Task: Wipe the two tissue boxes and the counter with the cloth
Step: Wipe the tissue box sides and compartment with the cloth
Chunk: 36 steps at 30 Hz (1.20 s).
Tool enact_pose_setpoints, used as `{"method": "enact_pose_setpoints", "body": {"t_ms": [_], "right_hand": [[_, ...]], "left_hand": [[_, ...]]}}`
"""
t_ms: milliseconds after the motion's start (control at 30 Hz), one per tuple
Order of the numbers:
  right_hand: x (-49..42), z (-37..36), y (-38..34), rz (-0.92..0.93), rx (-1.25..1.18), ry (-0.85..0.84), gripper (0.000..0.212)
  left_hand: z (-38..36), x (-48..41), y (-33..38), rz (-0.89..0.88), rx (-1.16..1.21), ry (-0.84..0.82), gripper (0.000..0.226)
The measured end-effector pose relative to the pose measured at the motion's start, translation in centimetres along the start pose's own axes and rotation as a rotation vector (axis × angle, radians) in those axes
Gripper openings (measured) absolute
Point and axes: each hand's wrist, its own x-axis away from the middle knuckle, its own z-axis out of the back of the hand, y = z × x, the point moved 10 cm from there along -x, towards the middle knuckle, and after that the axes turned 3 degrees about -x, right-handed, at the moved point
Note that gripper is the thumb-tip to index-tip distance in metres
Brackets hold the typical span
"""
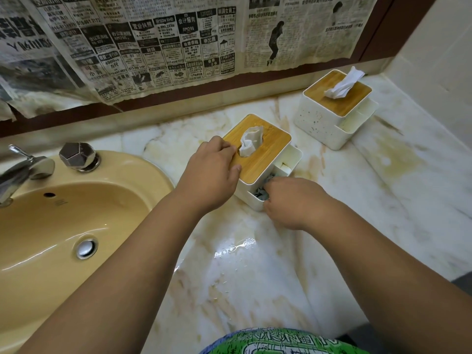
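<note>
Tissue boxes first: the near tissue box (268, 155) sits mid-desk just right of the sink, white body, bamboo lid, a tissue (251, 141) poking up through the slot. The left grip (217, 172) is clamped on the lid's left corner, fingers bent over the top and thumb along the near edge. The right grip (293, 203) is curled tight around a grey-blue cloth (261, 194), which is stuffed down into the side compartment at the front of that box; most of the cloth is hidden under the fingers. The far tissue box (315, 121) is the same style, well apart in the back right corner by the wall, and nothing is touching it. Both stand on the marble desk (383, 190), which has yellowish stains and a shiny wet patch (235, 247) near the front between the forearms. To the left is a yellow sink (63, 221) with a chrome faucet (23, 169) and a faceted knob (76, 157). Yellowed newspaper (166, 47) covers the wall behind.
</note>
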Motion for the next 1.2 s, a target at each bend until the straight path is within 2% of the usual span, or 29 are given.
{"method": "enact_pose_setpoints", "body": {"t_ms": [200,333,433,700,800,867,933,1000,1200], "right_hand": [[0.8,1.8,0.1,0.073,0.022,0.088,0.019],[1.3,0.9,-0.4,0.106,0.045,0.011,0.037],[0.8,0.6,-0.1,0.082,0.049,-0.043,0.041],[0.0,-0.1,-0.6,0.087,0.14,-0.137,0.034],[0.2,0.2,-0.1,0.082,0.044,-0.155,0.042],[0.0,1.1,0.4,0.085,-0.036,-0.063,0.041],[-0.2,1.9,1.1,0.077,-0.032,0.083,0.033],[-0.3,2.3,1.8,0.04,-0.033,0.159,0.024],[-1.7,0.7,1.7,-0.043,-0.032,0.054,0.021]], "left_hand": [[0.0,0.0,0.0,0.006,0.004,0.002,0.042],[-0.1,0.1,-0.1,0.0,0.003,0.003,0.041],[0.0,0.1,-0.2,-0.003,0.005,0.01,0.041],[-0.1,0.0,-0.3,0.0,0.013,0.007,0.041],[-0.1,0.0,-0.4,-0.004,0.018,0.009,0.04],[-0.1,0.0,-0.4,-0.006,0.02,0.01,0.039],[-0.2,0.0,-0.4,-0.007,0.02,0.01,0.039],[-0.2,0.0,-0.4,-0.01,0.022,0.009,0.04],[-0.2,-0.1,-0.5,-0.019,0.018,0.018,0.038]]}}
